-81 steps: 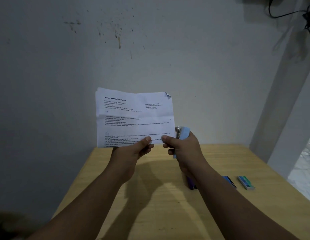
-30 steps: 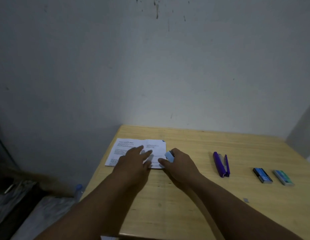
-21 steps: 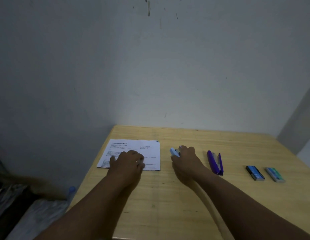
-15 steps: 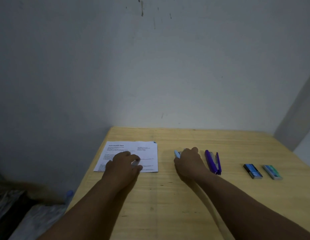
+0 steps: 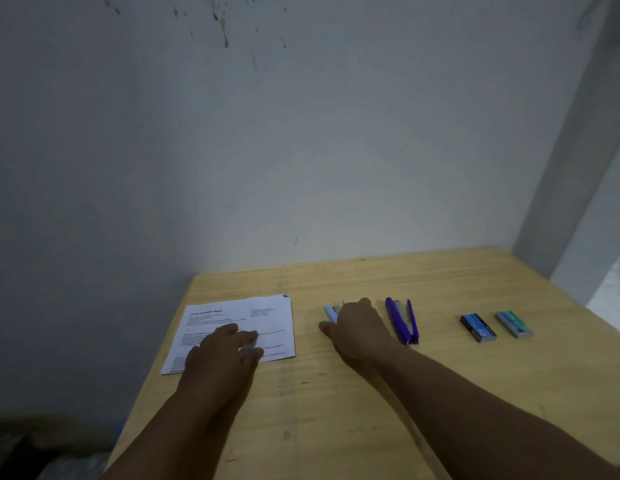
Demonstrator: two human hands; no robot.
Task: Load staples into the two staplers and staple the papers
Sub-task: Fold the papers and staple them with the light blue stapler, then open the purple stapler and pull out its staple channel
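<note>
The printed papers [image 5: 267, 317] lie flat on the left part of the wooden table [image 5: 336, 410]. My left hand [image 5: 225, 351] rests palm down on them, fingers loosely curled. To the right, my right hand [image 5: 360, 327] covers the light blue stapler [image 5: 331, 313], which lies on the table with only its front end showing past my fingers. A purple stapler [image 5: 400, 320] lies hinged open just right of that hand. Two staple boxes sit further right: a blue one [image 5: 477, 328] and a green one [image 5: 513, 324].
A plain white wall stands right behind the table's far edge. The table's left edge runs close to the papers, with dark clutter on the floor below at the bottom left. A wall corner rises at the far right.
The papers went from held up in both hands down onto the table. My right hand carried the light blue stapler to the right, beside the purple one. The left hand stays on the papers.
</note>
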